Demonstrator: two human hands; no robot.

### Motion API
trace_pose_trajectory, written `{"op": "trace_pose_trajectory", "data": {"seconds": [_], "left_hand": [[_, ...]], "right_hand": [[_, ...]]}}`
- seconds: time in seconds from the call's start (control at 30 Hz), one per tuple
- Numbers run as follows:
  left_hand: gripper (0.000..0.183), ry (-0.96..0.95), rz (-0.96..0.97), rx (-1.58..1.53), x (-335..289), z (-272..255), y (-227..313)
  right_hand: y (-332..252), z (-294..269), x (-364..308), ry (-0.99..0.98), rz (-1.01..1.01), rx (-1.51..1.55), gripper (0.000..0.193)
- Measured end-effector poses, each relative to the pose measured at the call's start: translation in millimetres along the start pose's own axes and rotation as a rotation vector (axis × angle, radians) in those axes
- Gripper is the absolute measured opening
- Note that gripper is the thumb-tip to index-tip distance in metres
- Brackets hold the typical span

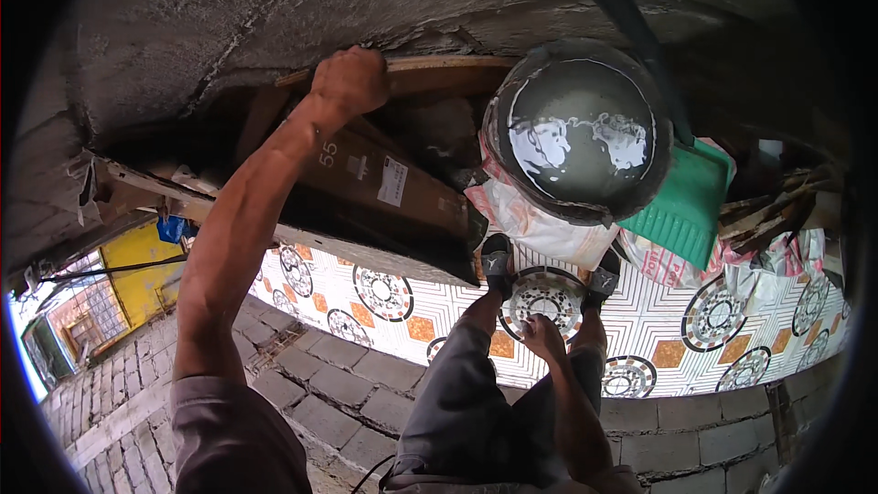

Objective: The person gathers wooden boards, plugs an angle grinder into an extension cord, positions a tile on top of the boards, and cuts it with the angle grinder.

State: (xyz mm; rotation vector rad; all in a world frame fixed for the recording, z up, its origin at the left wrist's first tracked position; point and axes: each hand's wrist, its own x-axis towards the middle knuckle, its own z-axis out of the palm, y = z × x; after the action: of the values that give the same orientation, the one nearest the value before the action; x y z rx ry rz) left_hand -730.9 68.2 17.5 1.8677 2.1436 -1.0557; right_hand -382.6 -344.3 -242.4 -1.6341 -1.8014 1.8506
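My left hand [352, 80] is raised to the rough grey wall [183, 23], closed in a fist at the end of a wooden strip [439, 63]. Its fingers face away, so whatever they may hold is hidden. Below that arm lies a long brown cardboard box [402, 178] with white labels. My right hand [543, 337] hangs low in front of my legs, fingers curled, with nothing visible in it. To the right of my left hand stands a round bucket [578, 192] of grey liquid with a shiny surface.
A green plastic dustpan [681, 206] and white-and-red sacks [549, 220] crowd the bucket. A dark pole [631, 18] slants down beside it. Scrap wood [777, 210] lies at right. A long board edge [393, 261] borders the patterned floor [631, 316]; a block wall [366, 375] runs behind me.
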Motion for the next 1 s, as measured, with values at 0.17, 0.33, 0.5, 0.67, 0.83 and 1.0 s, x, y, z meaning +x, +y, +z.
{"op": "trace_pose_trajectory", "data": {"seconds": [0.17,0.33,0.5,0.67,0.83,1.0], "left_hand": [[0.043,0.147,0.092,0.034,-11.1,-13.0,-7.0],[0.047,0.190,0.096,-0.005,-35.3,-19.1,-51.4],[0.044,0.220,0.123,-0.035,-66.4,-33.5,-54.6],[0.042,0.271,0.063,-0.063,-113.8,-25.8,-73.9],[0.033,0.434,0.093,-0.046,-136.5,16.6,-73.7],[0.025,0.413,-0.029,-0.149,-159.6,57.6,-64.2]], "right_hand": [[0.1,-14.3,-29.3,-0.013,0.029,-0.076,0.023],[-2.0,-17.8,-45.5,-0.034,0.138,-0.008,0.026],[9.0,-25.7,-52.9,-0.117,0.190,-0.022,0.030],[-7.7,-39.6,-67.1,-0.006,0.147,-0.005,0.025],[-49.9,-69.5,-74.8,-0.079,0.184,0.052,0.030],[-220.0,-91.6,-16.4,0.167,-0.316,0.349,0.021]]}}
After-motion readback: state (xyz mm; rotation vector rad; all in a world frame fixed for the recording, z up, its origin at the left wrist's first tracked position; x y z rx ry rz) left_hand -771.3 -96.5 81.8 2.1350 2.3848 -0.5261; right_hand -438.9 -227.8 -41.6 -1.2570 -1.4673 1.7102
